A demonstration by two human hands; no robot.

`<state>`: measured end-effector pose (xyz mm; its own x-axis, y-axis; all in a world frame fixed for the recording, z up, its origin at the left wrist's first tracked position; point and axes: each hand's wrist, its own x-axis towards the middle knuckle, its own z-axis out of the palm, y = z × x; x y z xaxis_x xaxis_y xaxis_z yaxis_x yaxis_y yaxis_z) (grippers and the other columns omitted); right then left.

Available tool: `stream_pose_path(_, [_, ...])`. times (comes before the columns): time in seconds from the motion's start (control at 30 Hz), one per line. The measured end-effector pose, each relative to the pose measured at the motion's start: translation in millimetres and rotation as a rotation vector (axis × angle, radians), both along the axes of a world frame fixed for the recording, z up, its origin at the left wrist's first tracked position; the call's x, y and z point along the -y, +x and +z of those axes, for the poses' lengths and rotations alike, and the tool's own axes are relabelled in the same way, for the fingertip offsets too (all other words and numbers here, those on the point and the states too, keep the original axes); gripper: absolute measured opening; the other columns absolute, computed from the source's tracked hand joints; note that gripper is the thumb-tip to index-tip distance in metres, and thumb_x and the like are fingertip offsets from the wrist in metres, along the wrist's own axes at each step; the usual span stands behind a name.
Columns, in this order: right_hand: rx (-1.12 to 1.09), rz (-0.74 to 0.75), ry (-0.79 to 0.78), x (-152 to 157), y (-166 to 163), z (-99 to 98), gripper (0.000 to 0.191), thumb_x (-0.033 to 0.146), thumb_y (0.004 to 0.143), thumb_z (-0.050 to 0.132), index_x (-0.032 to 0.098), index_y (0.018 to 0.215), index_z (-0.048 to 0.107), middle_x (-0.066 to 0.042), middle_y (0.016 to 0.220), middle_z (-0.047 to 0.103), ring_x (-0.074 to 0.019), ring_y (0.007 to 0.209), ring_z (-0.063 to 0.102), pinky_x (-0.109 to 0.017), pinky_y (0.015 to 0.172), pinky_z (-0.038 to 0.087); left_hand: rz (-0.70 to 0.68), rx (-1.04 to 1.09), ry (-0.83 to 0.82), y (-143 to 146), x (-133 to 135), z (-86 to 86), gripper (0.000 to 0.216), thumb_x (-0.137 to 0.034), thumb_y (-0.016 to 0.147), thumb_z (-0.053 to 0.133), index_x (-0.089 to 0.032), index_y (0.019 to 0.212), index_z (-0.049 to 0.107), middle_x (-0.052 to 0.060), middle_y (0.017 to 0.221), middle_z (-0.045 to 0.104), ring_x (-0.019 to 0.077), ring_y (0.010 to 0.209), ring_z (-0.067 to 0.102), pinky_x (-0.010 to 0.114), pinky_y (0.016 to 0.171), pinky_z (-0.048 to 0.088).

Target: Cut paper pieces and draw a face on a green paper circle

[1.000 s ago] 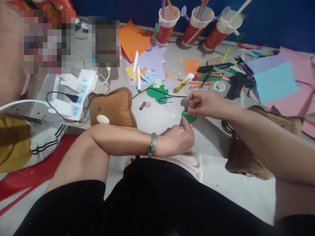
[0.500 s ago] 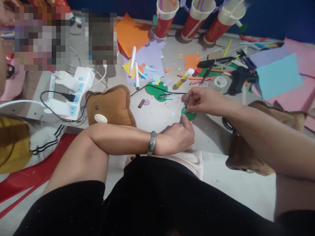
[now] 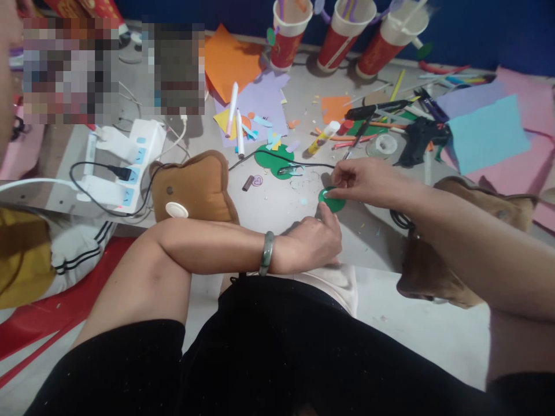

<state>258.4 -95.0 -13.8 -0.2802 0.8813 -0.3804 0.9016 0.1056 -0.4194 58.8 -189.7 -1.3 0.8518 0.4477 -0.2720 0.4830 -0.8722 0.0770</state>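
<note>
Two bare hands work at one small green disc [image 3: 336, 204], lying on the table [image 3: 273, 208] just right of frame centre. Left hand [image 3: 316, 241]: index finger extended to the disc's lower edge, other fingers curled; cannot tell whether they hold anything. Right hand [image 3: 362, 180]: fingertips narrow, set down on the disc's upper part; cannot tell if something small is pinched there. Nearby, above: yellow glue stick [image 3: 321, 140], tilted. Upper left of the disc: larger green cutout [image 3: 284, 169], crossed by a black cable [image 3: 303, 164]. Upper centre to right: three red-and-white cups [image 3: 287, 51].
</note>
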Motion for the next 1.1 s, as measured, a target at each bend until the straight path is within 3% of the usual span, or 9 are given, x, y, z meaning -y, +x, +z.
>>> stream_pose_path(0.13, [-0.023, 0.023, 0.078, 17.7, 9.3, 8.6, 0.027, 0.053, 0.096, 0.069, 0.027, 0.095, 0.076, -0.008, 0.088, 0.079, -0.0287, 0.084, 0.071, -0.041, 0.078, 0.054, 0.000, 0.004, -0.010, 1.1, 0.1, -1.4, 0.086, -0.053, 0.111, 0.054, 0.017, 0.160, 0.043, 0.054, 0.155, 0.046, 0.0365, 0.095, 0.081, 0.033, 0.062, 0.051])
stream_pose_path(0.27, [-0.001, 0.279, 0.281, 38.9, 21.1, -1.1, 0.037, 0.047, 0.107, 0.048, 0.031, 0.112, 0.081, -0.010, 0.110, 0.080, -0.0284, 0.093, 0.072, -0.041, 0.082, 0.054, 0.023, 0.001, -0.018, 2.8, 0.9, -4.1, 0.090, -0.056, 0.110, 0.055, 0.016, 0.162, 0.042, 0.053, 0.156, 0.046, 0.0358, 0.093, 0.082, 0.035, 0.063, 0.054])
stream_pose_path(0.43, [0.202, 0.493, 0.515, 49.0, 32.3, -17.5, 0.040, 0.031, 0.108, 0.045, 0.025, 0.127, 0.080, -0.011, 0.108, 0.077, -0.0228, 0.080, 0.063, -0.036, 0.074, 0.046, 0.023, -0.003, -0.037, 3.3, 0.2, -4.8, 0.095, -0.058, 0.109, 0.056, 0.019, 0.162, 0.038, 0.056, 0.157, 0.040, 0.0384, 0.100, 0.082, 0.037, 0.069, 0.059])
stream_pose_path(0.67, [0.219, 0.488, 0.546, 51.6, 29.3, -19.2, 0.039, 0.027, 0.107, 0.045, 0.025, 0.127, 0.079, -0.011, 0.105, 0.074, -0.0223, 0.078, 0.058, -0.037, 0.077, 0.043, 0.036, -0.012, -0.052, 3.1, 0.0, -3.9, 0.095, -0.060, 0.109, 0.056, 0.016, 0.163, 0.038, 0.053, 0.158, 0.043, 0.0373, 0.107, 0.081, 0.037, 0.076, 0.063])
stream_pose_path(0.87, [0.170, 0.459, 0.468, 53.5, 26.5, -24.9, 0.042, 0.023, 0.105, 0.043, 0.024, 0.126, 0.079, -0.013, 0.108, 0.074, -0.0260, 0.085, 0.063, -0.041, 0.082, 0.046, 0.045, -0.034, -0.080, 3.1, -0.9, -0.1, 0.097, -0.059, 0.109, 0.056, 0.018, 0.164, 0.035, 0.053, 0.159, 0.042, 0.0360, 0.103, 0.082, 0.037, 0.077, 0.063])
stream_pose_path(1.1, [-0.094, 0.324, 0.475, 50.0, 14.2, -12.9, 0.036, 0.032, 0.108, 0.047, 0.022, 0.118, 0.079, -0.015, 0.108, 0.075, -0.0275, 0.094, 0.070, -0.041, 0.085, 0.054, 0.049, -0.013, -0.055, 3.4, 0.2, -2.0, 0.096, -0.059, 0.108, 0.057, 0.015, 0.165, 0.037, 0.054, 0.157, 0.044, 0.0396, 0.106, 0.080, 0.038, 0.072, 0.059])
